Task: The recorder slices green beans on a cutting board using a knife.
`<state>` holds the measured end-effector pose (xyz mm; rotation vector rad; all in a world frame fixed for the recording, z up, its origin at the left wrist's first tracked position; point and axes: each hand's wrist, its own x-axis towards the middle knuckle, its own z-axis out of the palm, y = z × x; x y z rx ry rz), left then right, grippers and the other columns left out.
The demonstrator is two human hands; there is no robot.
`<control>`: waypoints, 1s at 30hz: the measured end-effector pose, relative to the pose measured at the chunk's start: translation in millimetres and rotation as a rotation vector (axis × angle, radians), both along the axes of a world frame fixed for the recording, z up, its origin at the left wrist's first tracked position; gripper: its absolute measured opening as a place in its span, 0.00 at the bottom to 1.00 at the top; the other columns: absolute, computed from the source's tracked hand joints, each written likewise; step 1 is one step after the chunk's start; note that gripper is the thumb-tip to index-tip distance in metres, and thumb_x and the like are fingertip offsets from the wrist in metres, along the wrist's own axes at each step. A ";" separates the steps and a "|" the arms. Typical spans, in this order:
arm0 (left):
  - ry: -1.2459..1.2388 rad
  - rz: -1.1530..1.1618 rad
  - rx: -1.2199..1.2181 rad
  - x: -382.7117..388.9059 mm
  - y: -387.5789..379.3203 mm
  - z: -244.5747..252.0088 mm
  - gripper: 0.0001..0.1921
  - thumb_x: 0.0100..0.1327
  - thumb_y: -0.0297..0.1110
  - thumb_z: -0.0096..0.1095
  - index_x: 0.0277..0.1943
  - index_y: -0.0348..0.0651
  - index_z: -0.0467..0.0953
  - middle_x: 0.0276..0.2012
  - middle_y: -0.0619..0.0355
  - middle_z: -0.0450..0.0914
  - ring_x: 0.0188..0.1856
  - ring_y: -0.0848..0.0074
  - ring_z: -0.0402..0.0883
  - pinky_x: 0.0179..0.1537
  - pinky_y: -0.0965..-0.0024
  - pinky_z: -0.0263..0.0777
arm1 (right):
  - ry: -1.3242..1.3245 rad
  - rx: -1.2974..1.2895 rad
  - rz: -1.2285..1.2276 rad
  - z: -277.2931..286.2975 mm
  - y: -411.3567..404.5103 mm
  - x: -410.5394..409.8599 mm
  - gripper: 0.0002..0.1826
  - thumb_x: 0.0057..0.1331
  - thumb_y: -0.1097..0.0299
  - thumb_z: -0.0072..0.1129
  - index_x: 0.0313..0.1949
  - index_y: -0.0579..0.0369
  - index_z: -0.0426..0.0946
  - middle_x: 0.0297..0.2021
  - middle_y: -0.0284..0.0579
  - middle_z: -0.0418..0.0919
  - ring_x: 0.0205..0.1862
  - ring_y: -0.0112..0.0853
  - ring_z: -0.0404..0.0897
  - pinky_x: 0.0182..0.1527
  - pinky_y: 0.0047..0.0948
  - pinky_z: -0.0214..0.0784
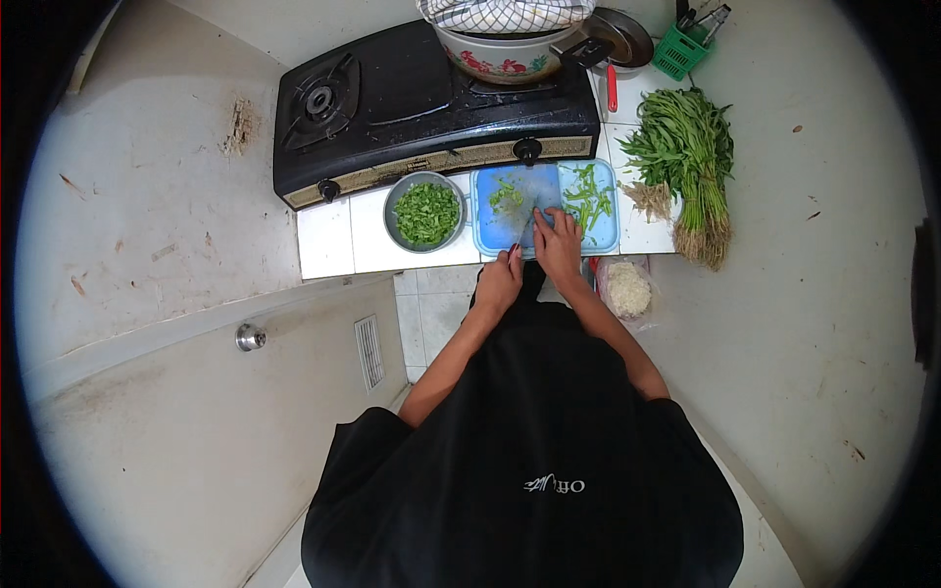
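My left hand (500,282) grips the red handle of a kitchen knife (524,229), whose blade points away from me over the blue cutting board (481,229). Beside the blade, my right hand (560,248) rests with bent fingers on the board; what lies under the fingertips is hidden. A small heap of chopped greens (506,195) is on the board's darker part. Cut green stems (586,197) lie on its lighter right part. To the left, a grey bowl (387,220) holds chopped leaves (426,213).
Behind the board stands a black gas stove (404,81) with a flowered pot (507,59) under a checked cloth (507,15). Bundled leafy greens with roots (691,154), a frying pan (625,37) and a green basket (678,53) are right. A bag of white shreds (628,289) sits below the counter edge.
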<state>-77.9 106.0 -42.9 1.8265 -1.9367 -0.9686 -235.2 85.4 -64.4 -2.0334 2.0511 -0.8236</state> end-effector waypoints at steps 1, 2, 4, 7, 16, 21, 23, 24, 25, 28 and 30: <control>-0.009 0.002 0.017 -0.3 0.7 0.1 0.23 0.77 0.48 0.46 0.44 0.30 0.77 0.29 0.29 0.82 0.33 0.34 0.83 0.37 0.39 0.77 | 0.001 0.000 0.001 -0.1 0.3 0.0 0.19 0.67 0.66 0.59 0.57 0.51 0.81 0.52 0.41 0.75 0.53 0.40 0.72 0.53 0.42 0.62; -0.008 0.003 0.017 -1.0 1.2 0.1 0.23 0.77 0.48 0.46 0.44 0.30 0.77 0.29 0.29 0.82 0.33 0.34 0.83 0.37 0.39 0.77 | 0.002 -0.002 0.000 -0.3 0.6 0.4 0.19 0.67 0.66 0.59 0.57 0.51 0.81 0.53 0.42 0.75 0.53 0.40 0.72 0.54 0.42 0.62; -0.072 0.003 0.043 -2.6 2.1 1.3 0.23 0.77 0.48 0.46 0.44 0.31 0.76 0.29 0.29 0.82 0.33 0.34 0.83 0.37 0.39 0.78 | 0.005 -0.004 0.000 -2.4 0.7 0.1 0.19 0.67 0.66 0.59 0.57 0.51 0.81 0.53 0.42 0.75 0.53 0.40 0.72 0.54 0.42 0.62; -0.090 0.007 0.000 -13.9 -9.0 0.8 0.23 0.77 0.47 0.46 0.44 0.31 0.76 0.30 0.29 0.82 0.33 0.34 0.83 0.37 0.39 0.78 | -0.037 0.005 -0.004 -3.0 0.5 -1.1 0.19 0.67 0.66 0.59 0.57 0.51 0.81 0.53 0.42 0.75 0.54 0.41 0.71 0.55 0.43 0.61; 0.070 0.027 0.023 -0.9 -8.8 4.2 0.26 0.78 0.48 0.45 0.42 0.28 0.78 0.30 0.27 0.81 0.37 0.34 0.82 0.40 0.39 0.77 | -0.084 0.063 -0.009 -8.0 7.3 1.3 0.23 0.71 0.63 0.54 0.64 0.51 0.76 0.64 0.49 0.68 0.63 0.47 0.65 0.65 0.47 0.54; 0.079 0.008 0.100 -1.3 2.2 3.3 0.26 0.78 0.48 0.45 0.45 0.26 0.78 0.35 0.25 0.81 0.41 0.32 0.81 0.44 0.41 0.75 | -0.060 0.049 0.008 -11.8 7.7 1.7 0.23 0.73 0.62 0.51 0.65 0.52 0.75 0.67 0.50 0.66 0.64 0.48 0.64 0.66 0.49 0.52; 0.074 0.008 0.108 -1.8 4.4 0.0 0.26 0.78 0.48 0.45 0.44 0.26 0.77 0.35 0.25 0.80 0.40 0.31 0.81 0.43 0.40 0.75 | -0.057 0.049 0.010 -12.3 7.7 3.0 0.23 0.73 0.63 0.52 0.65 0.53 0.75 0.67 0.50 0.66 0.64 0.49 0.64 0.66 0.49 0.52; 0.047 0.011 0.113 -2.7 4.4 1.9 0.26 0.78 0.48 0.45 0.44 0.26 0.77 0.34 0.25 0.80 0.39 0.32 0.81 0.42 0.39 0.75 | -0.055 0.049 0.008 -12.7 7.8 3.3 0.23 0.73 0.63 0.52 0.65 0.54 0.74 0.67 0.50 0.66 0.64 0.49 0.64 0.66 0.50 0.52; 0.019 0.014 0.116 -3.8 4.5 3.9 0.26 0.78 0.48 0.45 0.43 0.27 0.77 0.33 0.25 0.80 0.38 0.32 0.81 0.41 0.39 0.75 | -0.055 0.050 0.008 -12.9 7.5 3.1 0.23 0.73 0.63 0.52 0.65 0.54 0.74 0.67 0.50 0.66 0.64 0.49 0.64 0.66 0.50 0.52; -0.083 0.005 0.078 -11.2 2.1 8.6 0.26 0.78 0.49 0.45 0.43 0.28 0.76 0.31 0.25 0.81 0.37 0.32 0.82 0.39 0.38 0.76 | -0.014 0.055 -0.008 -14.0 6.8 4.0 0.24 0.72 0.64 0.54 0.65 0.56 0.73 0.67 0.51 0.65 0.64 0.49 0.64 0.65 0.50 0.53; -0.091 0.008 0.066 -14.8 2.9 11.1 0.26 0.78 0.49 0.45 0.44 0.28 0.76 0.31 0.26 0.81 0.36 0.33 0.82 0.38 0.38 0.77 | 0.032 0.057 -0.033 -14.6 7.6 5.8 0.24 0.72 0.65 0.54 0.65 0.57 0.72 0.67 0.52 0.66 0.63 0.49 0.65 0.64 0.50 0.55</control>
